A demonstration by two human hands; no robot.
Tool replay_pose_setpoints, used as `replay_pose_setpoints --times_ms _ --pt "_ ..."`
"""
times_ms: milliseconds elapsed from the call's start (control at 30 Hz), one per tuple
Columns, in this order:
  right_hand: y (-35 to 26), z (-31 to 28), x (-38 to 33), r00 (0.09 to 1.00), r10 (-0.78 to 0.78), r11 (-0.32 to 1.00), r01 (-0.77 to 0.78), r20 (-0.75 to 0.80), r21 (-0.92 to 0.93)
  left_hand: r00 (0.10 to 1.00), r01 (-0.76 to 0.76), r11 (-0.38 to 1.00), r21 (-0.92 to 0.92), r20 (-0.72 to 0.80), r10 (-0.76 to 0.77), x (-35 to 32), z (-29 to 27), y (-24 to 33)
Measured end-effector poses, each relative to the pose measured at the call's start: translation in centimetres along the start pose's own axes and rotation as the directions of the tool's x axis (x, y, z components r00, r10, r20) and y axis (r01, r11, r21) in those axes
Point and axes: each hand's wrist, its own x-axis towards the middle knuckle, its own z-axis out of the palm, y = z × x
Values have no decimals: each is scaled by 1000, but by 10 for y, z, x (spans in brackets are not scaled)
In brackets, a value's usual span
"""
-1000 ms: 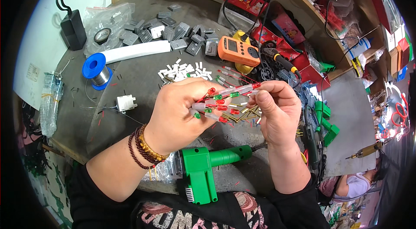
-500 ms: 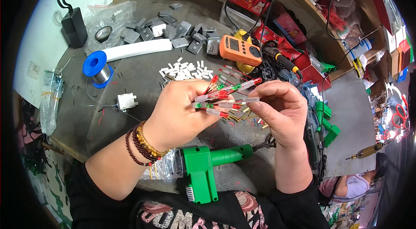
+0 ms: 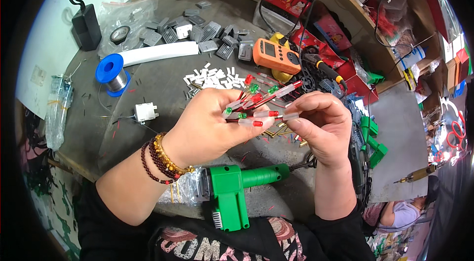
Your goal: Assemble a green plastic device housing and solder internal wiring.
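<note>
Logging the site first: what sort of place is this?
Probably an electronics assembly workshop: a blue plastic spool of silvery wire, an orange rectangular device with a screen, and red and green plastic indicator lights in the left hand.

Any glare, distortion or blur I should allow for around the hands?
Head view: fisheye bends the table's far edge and leaves the corners black; head view: glare washes out the right rim near the red-handled scissors; head view: left hand, right hand and red and green LEDs look well lit, without obvious motion blur.
</note>
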Motion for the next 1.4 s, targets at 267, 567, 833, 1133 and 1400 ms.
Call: replay_pose_setpoints --times_ms 267,567,833,1133,1400 --pt "1 0 0 1000 12 1000 -12 0 -26 1000 -26 999 28 -10 26 -1 0 -3" --pt "5 6 -4 1000 -2 999 0 -28 -41 999 -28 999 -17 -23 28 -1 2 -9" --pt "4 5 4 996 -51 959 71 78 -274 998 -24 991 -129 -59 16 -2 10 -1" --pt "-20 10 5 976 -179 657 211 122 -724 994 102 993 -52 47 -100 2 2 -3" --pt "-40 3 -1 947 -320 563 196 7 -803 997 62 937 345 -63 -43 2 -5 22"
